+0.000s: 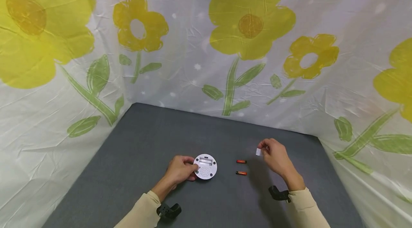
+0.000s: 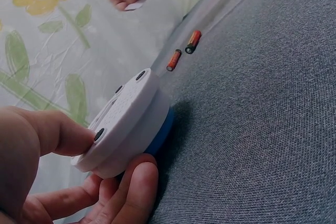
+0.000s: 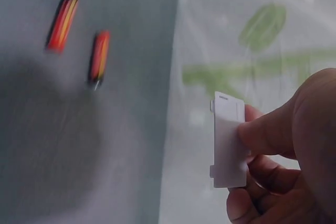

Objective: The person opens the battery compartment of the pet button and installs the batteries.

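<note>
My left hand point(image 1: 181, 169) grips the edge of a round white device point(image 1: 205, 173), thumb on its upturned underside and fingers beneath. That face shows an uncovered, vacant battery compartment point(image 1: 205, 161), a patch of small holes and dark feet. A blue band point(image 2: 161, 131) shows low on its side in the left wrist view. Right of it, my right hand point(image 1: 276, 156) pinches a small white battery cover point(image 3: 229, 142) with two tabs along one edge, held up above the table. Between the hands lie two red-and-black batteries, one farther back point(image 1: 241, 161) and one nearer point(image 1: 241, 173).
The dark grey table point(image 1: 154, 131) runs back to a white curtain point(image 1: 186, 70) printed with yellow flowers, which also hangs along both sides. Black wrist straps point(image 1: 170, 210) sit at the cuffs of both light sleeves point(image 1: 141, 210).
</note>
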`<action>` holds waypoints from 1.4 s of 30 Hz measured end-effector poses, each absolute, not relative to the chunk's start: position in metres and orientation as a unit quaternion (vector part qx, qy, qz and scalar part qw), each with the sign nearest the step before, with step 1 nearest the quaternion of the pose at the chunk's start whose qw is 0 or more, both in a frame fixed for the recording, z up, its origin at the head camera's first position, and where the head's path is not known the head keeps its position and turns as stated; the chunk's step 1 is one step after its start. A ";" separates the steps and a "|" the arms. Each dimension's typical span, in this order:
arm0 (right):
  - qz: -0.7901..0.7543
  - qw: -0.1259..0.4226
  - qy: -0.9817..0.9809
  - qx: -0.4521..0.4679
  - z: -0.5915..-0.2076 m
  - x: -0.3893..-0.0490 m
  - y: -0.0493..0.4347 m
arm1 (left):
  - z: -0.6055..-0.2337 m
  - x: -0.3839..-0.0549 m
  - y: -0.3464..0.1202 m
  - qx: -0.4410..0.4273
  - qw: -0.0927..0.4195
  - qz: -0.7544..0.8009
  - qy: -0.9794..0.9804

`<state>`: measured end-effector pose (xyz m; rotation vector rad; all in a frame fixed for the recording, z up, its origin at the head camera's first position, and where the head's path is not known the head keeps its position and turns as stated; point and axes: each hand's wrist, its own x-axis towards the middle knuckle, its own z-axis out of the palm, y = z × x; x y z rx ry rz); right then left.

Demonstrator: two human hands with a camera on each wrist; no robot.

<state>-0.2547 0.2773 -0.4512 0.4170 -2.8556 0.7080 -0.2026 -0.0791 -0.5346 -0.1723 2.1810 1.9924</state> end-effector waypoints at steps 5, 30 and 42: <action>0.222 0.062 -0.965 0.123 -0.459 -0.247 0.308 | -0.535 -0.202 -0.079 -0.056 0.093 0.669 0.735; 0.223 0.023 -0.972 0.069 -0.523 -0.233 0.340 | -0.536 -0.201 -0.080 -0.056 0.091 0.666 0.738; 0.197 0.085 -0.974 0.078 -0.532 -0.231 0.340 | -0.536 -0.201 -0.080 -0.059 0.089 0.670 0.734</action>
